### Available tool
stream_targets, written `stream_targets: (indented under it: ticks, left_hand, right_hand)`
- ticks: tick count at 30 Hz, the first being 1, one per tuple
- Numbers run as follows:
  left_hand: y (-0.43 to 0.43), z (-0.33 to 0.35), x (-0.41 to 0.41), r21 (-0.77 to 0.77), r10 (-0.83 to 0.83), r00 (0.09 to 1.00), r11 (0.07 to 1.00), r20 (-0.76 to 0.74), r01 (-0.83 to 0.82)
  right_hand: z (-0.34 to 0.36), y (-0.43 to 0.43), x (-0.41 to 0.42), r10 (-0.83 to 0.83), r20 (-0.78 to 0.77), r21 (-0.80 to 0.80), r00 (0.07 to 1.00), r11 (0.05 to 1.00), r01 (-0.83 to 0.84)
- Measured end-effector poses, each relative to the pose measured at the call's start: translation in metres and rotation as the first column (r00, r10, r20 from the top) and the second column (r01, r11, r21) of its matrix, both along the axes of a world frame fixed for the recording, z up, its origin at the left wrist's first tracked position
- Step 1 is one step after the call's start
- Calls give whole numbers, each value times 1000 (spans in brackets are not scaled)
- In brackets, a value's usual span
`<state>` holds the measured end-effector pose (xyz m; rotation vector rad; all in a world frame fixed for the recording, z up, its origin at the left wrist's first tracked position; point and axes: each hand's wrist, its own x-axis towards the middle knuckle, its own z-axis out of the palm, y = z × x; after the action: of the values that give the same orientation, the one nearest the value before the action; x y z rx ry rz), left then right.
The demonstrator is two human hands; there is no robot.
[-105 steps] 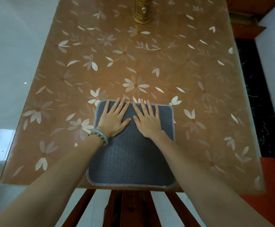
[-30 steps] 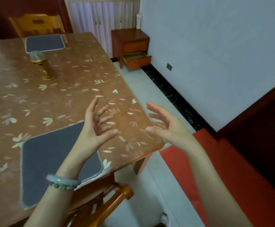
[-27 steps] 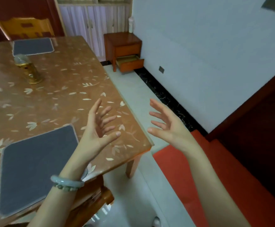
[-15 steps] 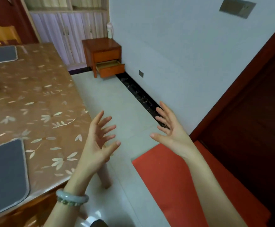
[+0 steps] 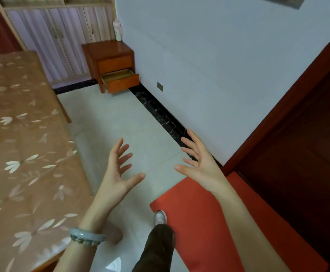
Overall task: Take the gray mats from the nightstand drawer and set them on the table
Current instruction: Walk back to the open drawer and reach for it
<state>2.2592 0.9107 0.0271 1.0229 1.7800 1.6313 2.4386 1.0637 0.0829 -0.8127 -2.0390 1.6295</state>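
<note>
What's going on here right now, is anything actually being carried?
Nothing is in hand. The left hand and right hand are both open and empty, raised in front of the person, who is mid-step on the floor beside the table. Ahead, against the wall, stands the nightstand with its lower drawer pulled open. Whether any gray mat is in it cannot be told from here, and none shows on the visible part of the table.

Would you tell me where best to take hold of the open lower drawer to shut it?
Probably the lower drawer's flat orange front panel, pushed from the room side toward the nightstand. It juts out, and no handle is visible.
</note>
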Motion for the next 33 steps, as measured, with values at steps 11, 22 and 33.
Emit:
stream_targets:
  ticks: [11, 22, 33]
  left_hand:
    - [164, -5, -106, -5, 107, 993, 994, 53, -107]
    - [274, 12, -187, -54, 146, 987, 988, 73, -142]
    - [432, 9, -325, -99, 244, 969, 966, 34, -239]
  right_hand:
    - [-6, 180, -121, 109, 34, -4, 993, 994, -109]
    - [-15, 295, -224, 172, 31, -38, 985, 985, -170]
    - [-26, 469, -381, 211, -10, -26, 977, 977, -211]
